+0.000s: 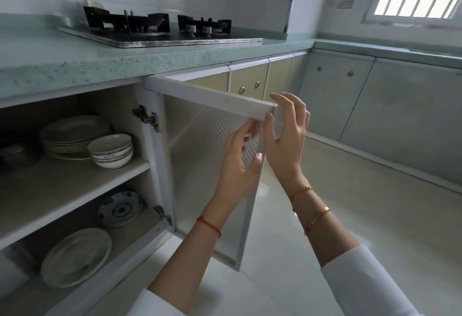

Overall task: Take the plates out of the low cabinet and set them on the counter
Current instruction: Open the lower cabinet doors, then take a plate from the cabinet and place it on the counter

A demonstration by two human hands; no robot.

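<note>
The low cabinet stands open, its white door (200, 145) swung out toward me. On the upper shelf sits a stack of white plates (75, 133), with a stack of bowls (111, 150) beside it. The lower shelf holds a blue-patterned plate (121, 208) at the back and a large white plate (76, 257) at the front. My left hand (240, 165) curls on the door's free edge from the inner side. My right hand (285, 135) hovers by the door's top outer corner with its fingers spread and nothing in it. The pale green counter (50, 50) runs above the cabinet.
A black gas hob (160, 30) sits on the counter above the open cabinet. A dark pot (15, 153) stands at the left of the upper shelf. More shut cabinet doors (250, 83) continue right and around the corner. A glossy tiled floor (325, 203) lies to the right.
</note>
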